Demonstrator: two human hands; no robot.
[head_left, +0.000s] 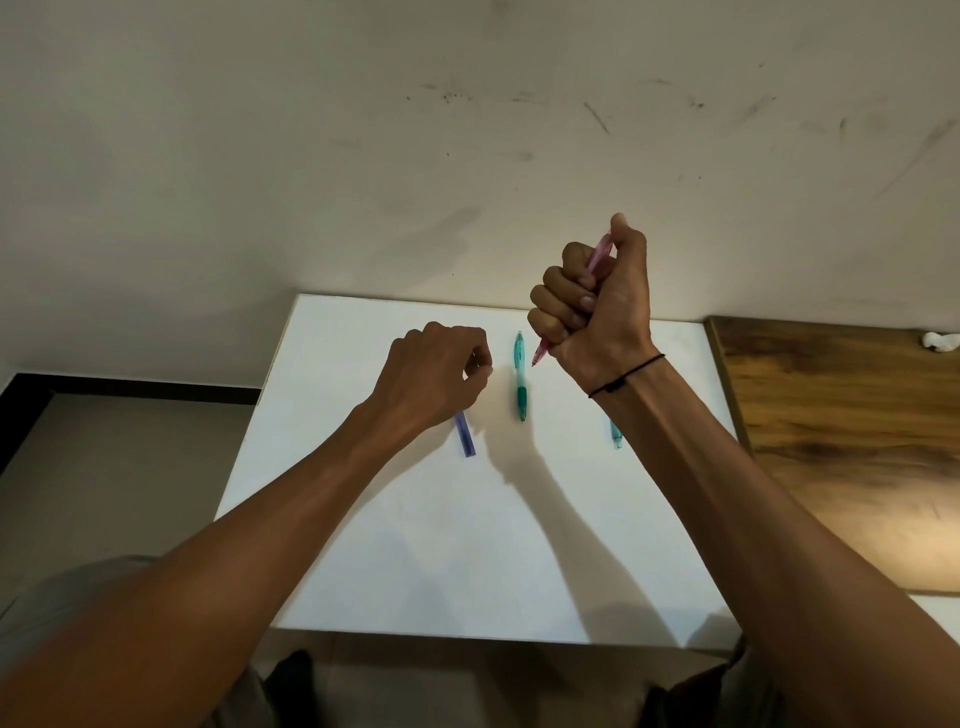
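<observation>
Though one in hand (592, 306), four pens (520, 379).

A scuffed off-white wall (363, 130) is noted behind 1 white table (415, 545). A wood-grain surface (841, 441) is seen alongside it; grey floor (130, 467) and black skirting (135, 387) are recorded.

no readable text, labels or numbers anywhere

Middle pen (520, 376) on table (363, 519), right of left hand (434, 379); board (841, 441) farther right.
</observation>
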